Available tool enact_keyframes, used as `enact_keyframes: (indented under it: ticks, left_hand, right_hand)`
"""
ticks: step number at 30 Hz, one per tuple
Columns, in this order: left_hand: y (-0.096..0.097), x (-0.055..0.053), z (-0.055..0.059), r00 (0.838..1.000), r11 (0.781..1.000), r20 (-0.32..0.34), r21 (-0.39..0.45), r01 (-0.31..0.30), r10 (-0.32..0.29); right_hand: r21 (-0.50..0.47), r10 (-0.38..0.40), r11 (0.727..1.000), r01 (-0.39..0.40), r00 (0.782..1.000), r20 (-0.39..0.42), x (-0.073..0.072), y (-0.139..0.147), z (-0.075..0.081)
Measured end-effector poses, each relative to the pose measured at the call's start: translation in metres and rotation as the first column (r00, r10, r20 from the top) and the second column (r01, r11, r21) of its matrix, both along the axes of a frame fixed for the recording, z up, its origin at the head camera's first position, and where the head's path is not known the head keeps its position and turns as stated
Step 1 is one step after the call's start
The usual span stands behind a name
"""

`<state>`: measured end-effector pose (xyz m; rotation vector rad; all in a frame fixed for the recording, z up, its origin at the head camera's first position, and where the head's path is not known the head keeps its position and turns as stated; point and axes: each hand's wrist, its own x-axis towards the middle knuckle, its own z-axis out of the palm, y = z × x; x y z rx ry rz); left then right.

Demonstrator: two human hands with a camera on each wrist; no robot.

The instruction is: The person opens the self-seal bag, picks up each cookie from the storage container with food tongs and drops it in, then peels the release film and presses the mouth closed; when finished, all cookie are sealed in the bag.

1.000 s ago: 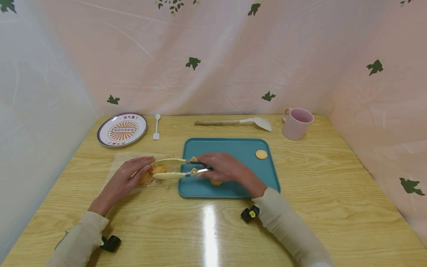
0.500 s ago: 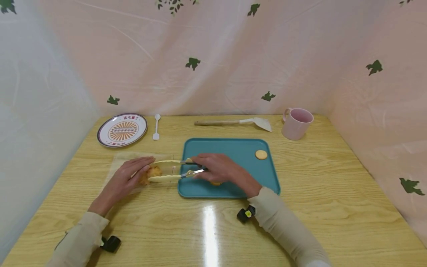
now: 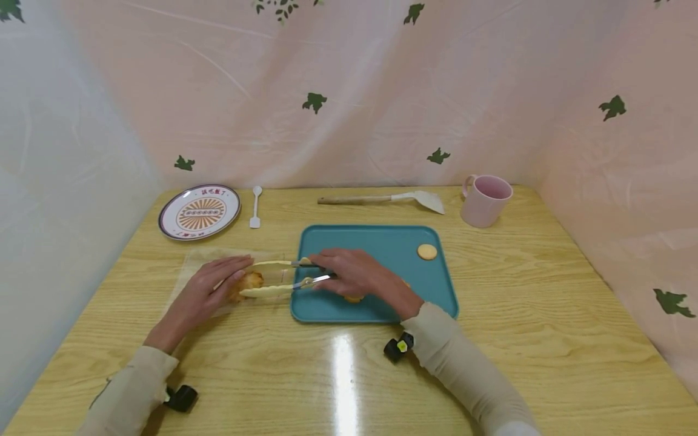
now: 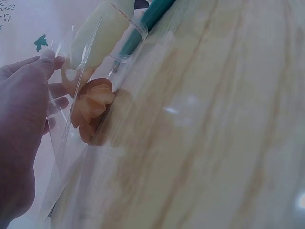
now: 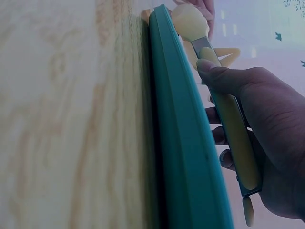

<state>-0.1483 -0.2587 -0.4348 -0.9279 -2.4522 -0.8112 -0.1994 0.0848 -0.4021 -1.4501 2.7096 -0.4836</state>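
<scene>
My left hand [image 3: 204, 287] grips the upper film of a clear plastic bag [image 4: 64, 157] that lies on the table left of the tray. Inside it are orange-brown biscuits [image 4: 93, 105], partly hidden by the fingers in the head view. My right hand [image 3: 351, 270] holds a pair of tongs [image 3: 267, 292] with pale yellow tips and metal arms. Both tips reach into the bag's mouth, spread to either side of the biscuits. The right hand hovers over a teal tray [image 3: 376, 236], where a round biscuit [image 3: 427, 252] lies and another biscuit [image 3: 353, 299] shows below the hand.
At the back left stand a patterned plate [image 3: 200, 212] and a small white spoon [image 3: 255, 208]. A spatula [image 3: 382, 199] with a wooden handle lies behind the tray. The pink mug [image 3: 485, 203] is at the back right. Cloth walls [image 3: 349, 121] enclose the table.
My right hand has shifted slightly left, taking the tong tips deeper into the bag. The left hand has stayed in place.
</scene>
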Motion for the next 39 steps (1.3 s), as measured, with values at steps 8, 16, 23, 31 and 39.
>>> enact_keyframes:
  ticks: [8, 16, 23, 31, 39]
  left_hand:
    - [0.0, 0.001, 0.001, 1.0, 1.0, 0.002, 0.001, 0.004, -0.004]
    - [-0.001, 0.0, 0.0, 1.0, 1.0, -0.009, -0.003, 0.004, -0.004]
    - [-0.001, -0.001, -0.001, 1.0, 1.0, -0.014, -0.006, 0.006, -0.007]
    - [-0.001, 0.001, 0.001, 1.0, 1.0, 0.021, -0.012, -0.015, 0.015]
    - [-0.002, 0.001, 0.001, 0.999, 0.999, 0.043, -0.02, -0.028, 0.029]
  right_hand:
    - [0.016, 0.006, 1.0, -0.005, 1.0, -0.023, 0.0, -0.003, 0.001]
    - [0.049, 0.011, 0.999, -0.01, 1.0, -0.022, 0.001, -0.005, 0.003]
    - [0.057, 0.004, 0.998, -0.004, 1.0, 0.004, 0.003, -0.002, 0.004]
    - [0.028, 0.001, 1.0, 0.0, 1.0, -0.009, 0.005, 0.013, 0.006]
    - [-0.011, -0.033, 0.999, 0.033, 0.999, -0.005, 0.01, 0.04, 0.006]
